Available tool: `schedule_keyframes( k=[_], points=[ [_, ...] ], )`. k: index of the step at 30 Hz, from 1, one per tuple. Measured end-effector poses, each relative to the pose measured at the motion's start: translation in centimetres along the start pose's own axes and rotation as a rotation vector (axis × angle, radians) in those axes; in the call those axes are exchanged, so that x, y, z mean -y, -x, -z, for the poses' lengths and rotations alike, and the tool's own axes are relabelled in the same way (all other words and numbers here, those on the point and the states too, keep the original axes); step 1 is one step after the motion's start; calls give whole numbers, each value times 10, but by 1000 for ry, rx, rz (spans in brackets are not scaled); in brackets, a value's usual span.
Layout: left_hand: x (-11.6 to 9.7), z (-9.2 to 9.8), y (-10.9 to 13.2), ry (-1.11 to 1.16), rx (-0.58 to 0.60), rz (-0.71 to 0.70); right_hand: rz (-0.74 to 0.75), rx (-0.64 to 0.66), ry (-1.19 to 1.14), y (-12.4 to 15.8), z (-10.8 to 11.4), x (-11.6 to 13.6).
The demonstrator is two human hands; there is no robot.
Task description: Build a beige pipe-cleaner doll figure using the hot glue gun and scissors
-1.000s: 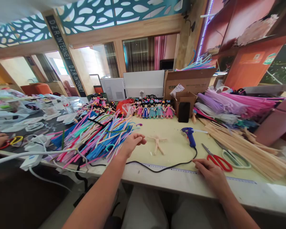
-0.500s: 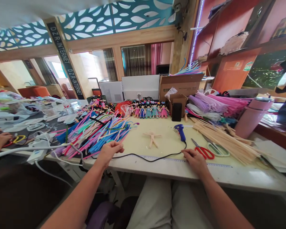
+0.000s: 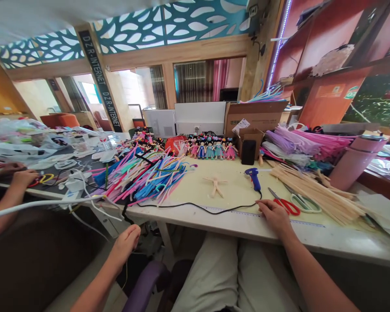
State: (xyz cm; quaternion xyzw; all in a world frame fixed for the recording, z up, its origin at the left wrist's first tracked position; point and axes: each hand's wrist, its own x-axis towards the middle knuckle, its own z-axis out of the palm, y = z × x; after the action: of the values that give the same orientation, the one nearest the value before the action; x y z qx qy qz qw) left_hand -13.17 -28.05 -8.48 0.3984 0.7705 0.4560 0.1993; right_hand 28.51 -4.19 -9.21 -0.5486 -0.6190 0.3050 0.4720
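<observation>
My left hand is closed in the air below the table's front edge; what it holds, if anything, is hidden. My right hand rests at the front edge with its fingers pinched on the black cord, just below the blue glue gun. The cord runs leftward along the table front. Between the pipe cleaners and the glue gun lies a beige figure with spread limbs. Red-handled scissors lie right of the glue gun, beside a white-handled pair.
Colourful pipe cleaners cover the left-centre table, beige ones the right. Several dolls stand behind, near a black box and carton. A pink bottle stands right. Another person's hands are far left.
My left hand has moved left and down, off the table edge. My right hand stays by the cord near the glue gun. The view has shifted slightly left.
</observation>
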Motion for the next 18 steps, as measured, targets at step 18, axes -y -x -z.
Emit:
schedule_keyframes(
  k=[18],
  points=[
    [52, 24, 3, -456, 77, 58, -19, -10, 35, 3, 4, 6]
  ],
)
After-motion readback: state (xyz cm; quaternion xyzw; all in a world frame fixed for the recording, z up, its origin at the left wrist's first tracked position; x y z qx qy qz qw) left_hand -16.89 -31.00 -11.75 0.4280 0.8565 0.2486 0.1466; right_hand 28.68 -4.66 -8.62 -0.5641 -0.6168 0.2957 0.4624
